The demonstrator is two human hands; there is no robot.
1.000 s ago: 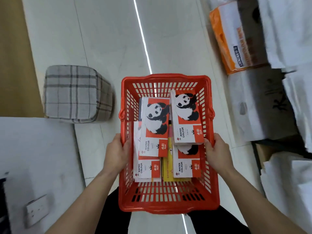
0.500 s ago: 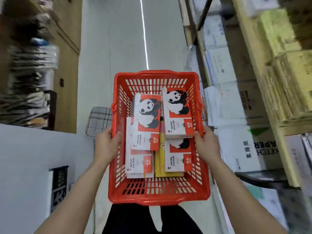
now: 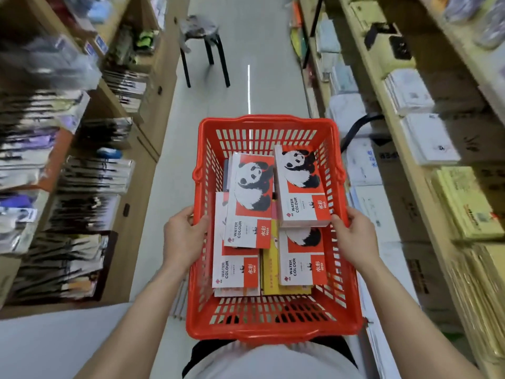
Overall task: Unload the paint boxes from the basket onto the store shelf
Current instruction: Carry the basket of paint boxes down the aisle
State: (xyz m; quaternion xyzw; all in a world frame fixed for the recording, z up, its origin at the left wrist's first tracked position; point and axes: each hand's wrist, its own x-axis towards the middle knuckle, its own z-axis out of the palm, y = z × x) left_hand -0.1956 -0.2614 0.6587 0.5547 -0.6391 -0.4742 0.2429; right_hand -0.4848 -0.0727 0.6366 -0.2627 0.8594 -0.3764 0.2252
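Observation:
A red plastic basket [image 3: 269,129] is held out in front of me at waist height. Inside lie several red-and-white panda water colour boxes [image 3: 250,203], stacked loosely, with a yellow box [image 3: 269,272] underneath them. My left hand [image 3: 183,236] grips the basket's left rim. My right hand [image 3: 354,236] grips the right rim. Both forearms reach in from the bottom of the view.
I stand in a narrow store aisle. Wooden shelves with brush packs [image 3: 90,176] line the left side. Shelves with paper pads [image 3: 429,138] and cartons [image 3: 382,214] line the right. A black stool [image 3: 203,36] stands on the floor ahead.
The view has lifted from the floor to look down the aisle. The basket stays in both hands, and the boxes inside have not shifted.

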